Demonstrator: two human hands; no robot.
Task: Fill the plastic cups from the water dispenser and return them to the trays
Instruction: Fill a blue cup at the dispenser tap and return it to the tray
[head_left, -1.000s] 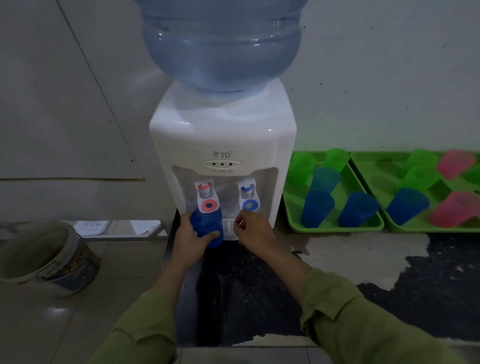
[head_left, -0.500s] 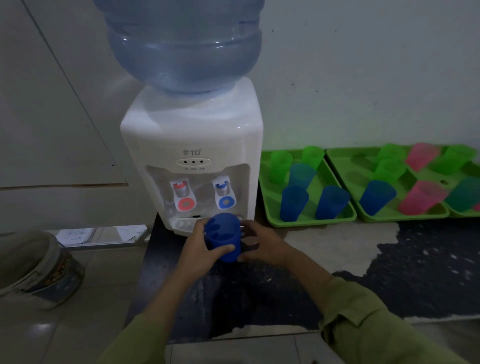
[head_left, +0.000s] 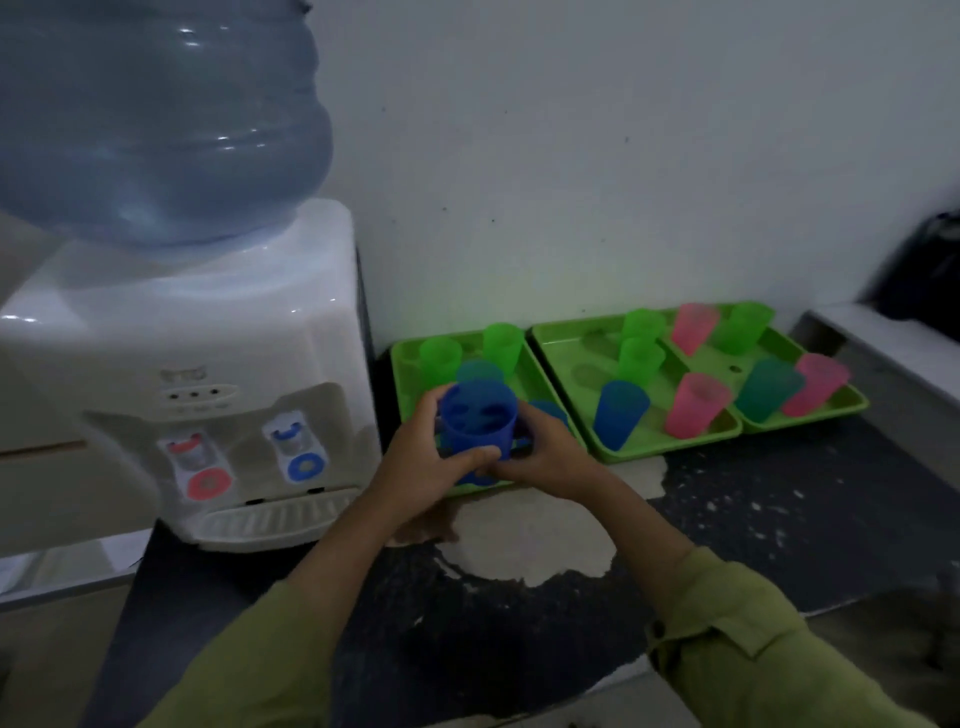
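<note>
A blue cup (head_left: 478, 423) is held upright between two hands, just at 3 o'clock of the white water dispenser (head_left: 192, 395). The left hand (head_left: 415, 462) curls round its 9 o'clock side and the right hand (head_left: 545, 457) round its 3 o'clock side, thumbs meeting in front. The two-handed hold probably keeps it level, since glints inside suggest water. The cup hovers over the front edge of the nearest green tray (head_left: 405, 358), which already holds other cups. Two more trays of cups lie further toward 3 o'clock on the dark worktop (head_left: 779, 519). Setting the cup down looks like the next step.
</note>
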